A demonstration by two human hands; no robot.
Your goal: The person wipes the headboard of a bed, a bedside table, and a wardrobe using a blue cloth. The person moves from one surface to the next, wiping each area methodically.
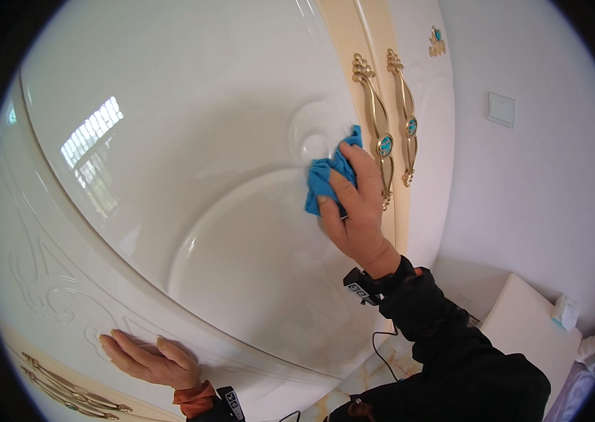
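Note:
My right hand presses a crumpled blue cloth against a glossy white wardrobe door. The cloth lies beside a round raised moulding and just left of an ornate gold handle with a turquoise inset. Lower left, my left hand rests with fingers spread on the neighbouring white panel, which carries scroll-shaped relief. It holds nothing. The palm side of my right hand is hidden against the cloth.
A second gold handle runs parallel on the cream strip. More gold handles are at lower left. A light switch sits on the pale wall. At lower right stands a white cabinet bearing a small box. A black cable hangs above the marbled floor.

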